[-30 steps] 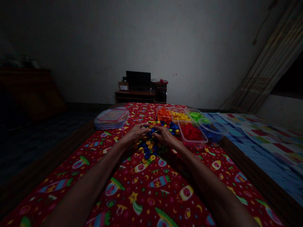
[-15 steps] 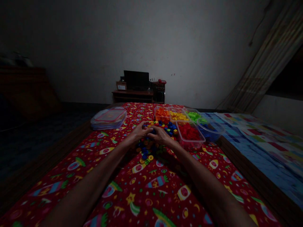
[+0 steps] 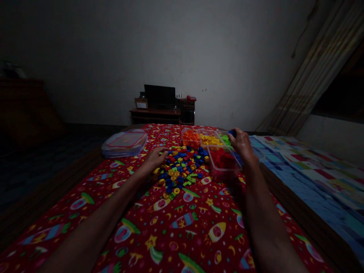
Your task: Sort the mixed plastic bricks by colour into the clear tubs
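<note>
A pile of mixed small plastic building blocks [image 3: 178,168], blue, yellow, orange, green and red, lies on the red patterned cloth. My left hand [image 3: 156,158] rests at the pile's left edge, fingers stretched toward the blocks and nothing visible in them. On the right, my right hand [image 3: 241,144] pinches a blue block [image 3: 232,133] above the blue container [image 3: 238,157], which the hand and wrist largely hide. Beside it stand clear containers of red blocks [image 3: 223,158], green blocks [image 3: 226,139], yellow blocks [image 3: 210,140] and orange blocks [image 3: 191,138].
A stack of clear lids [image 3: 125,144] lies on the left of the cloth [image 3: 182,235]. Beyond the far edge is a low desk [image 3: 155,112] with a dark monitor [image 3: 159,97]. A bed with a checked cover [image 3: 307,163] is on the right.
My hands were together over the pile. My right hand has moved right and up to the containers with a blue block; my left hand has drawn back to the pile's left side.
</note>
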